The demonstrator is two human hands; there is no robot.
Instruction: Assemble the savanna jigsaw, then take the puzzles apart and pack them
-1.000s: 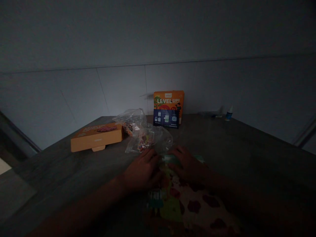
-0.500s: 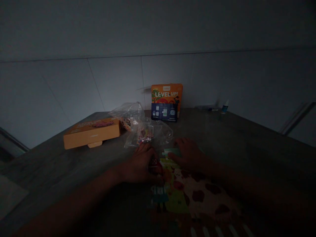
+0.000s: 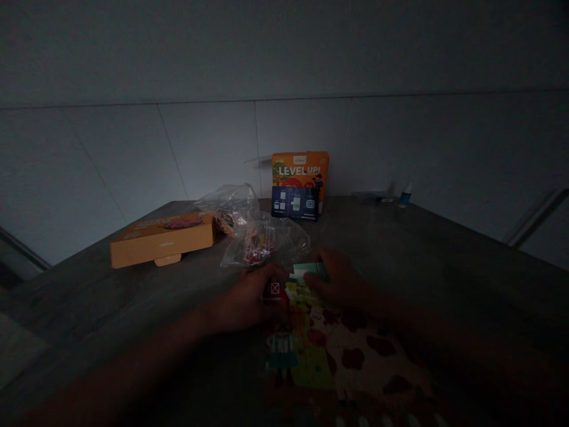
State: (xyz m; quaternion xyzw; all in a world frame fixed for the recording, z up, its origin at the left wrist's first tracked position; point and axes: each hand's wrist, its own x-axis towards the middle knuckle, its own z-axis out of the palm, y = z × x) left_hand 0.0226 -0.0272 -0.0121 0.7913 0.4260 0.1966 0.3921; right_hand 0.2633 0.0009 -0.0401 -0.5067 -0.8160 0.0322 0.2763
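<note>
A jigsaw puzzle (image 3: 353, 359) with a spotted cow and a farm figure lies on the dark table in front of me. My left hand (image 3: 251, 299) is at its upper left edge, fingers curled round a dark red puzzle piece (image 3: 274, 289) marked with a crossed square. At the top edge, my right hand (image 3: 344, 279) grips a pale green puzzle piece (image 3: 306, 270) between thumb and fingers. Dim light hides how firmly the pieces fit together, and my right hand covers part of the upper picture.
Beyond my left hand lies a clear plastic bag (image 3: 262, 240) with colourful pieces inside. An orange box (image 3: 164, 240) rests at the left. Against the wall stand an orange box (image 3: 300, 169) and a dark blue card (image 3: 294, 203). A small bottle (image 3: 405, 196) stands at the back right.
My left fingers have drawn back from the bag and curled in closer to the red piece. The pale green piece under my right hand has shifted slightly up and left.
</note>
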